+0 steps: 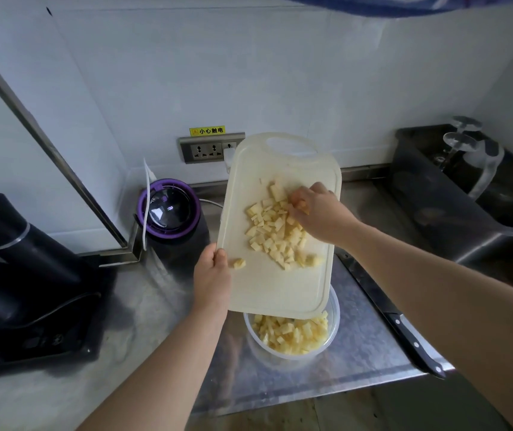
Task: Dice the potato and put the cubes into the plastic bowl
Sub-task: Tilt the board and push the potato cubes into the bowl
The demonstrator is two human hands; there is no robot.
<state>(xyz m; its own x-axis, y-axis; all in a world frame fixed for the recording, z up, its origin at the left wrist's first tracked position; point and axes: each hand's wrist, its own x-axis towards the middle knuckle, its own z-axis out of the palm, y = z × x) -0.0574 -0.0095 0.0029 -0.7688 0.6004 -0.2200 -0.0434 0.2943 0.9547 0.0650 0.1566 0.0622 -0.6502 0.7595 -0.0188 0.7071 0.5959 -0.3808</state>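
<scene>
A white cutting board (267, 284) is tilted over the clear plastic bowl (334, 325), its near edge above the bowl's rim. My left hand (211, 281) grips the board's left edge, thumb on top. Yellow potato cubes (275, 231) lie in a loose heap on the board, one stray cube (239, 263) near my left thumb. My right hand (317, 213) rests on the upper right of the heap, fingers bent down onto the cubes. More potato cubes (292, 334) fill the bowl, partly hidden by the board.
A black-handled knife (404, 331) lies on the steel counter (155, 321) right of the bowl, handle near the front edge. A purple-rimmed appliance (169, 213) stands behind left, a black appliance (15, 275) far left, a dark sink (454, 200) with glassware at right.
</scene>
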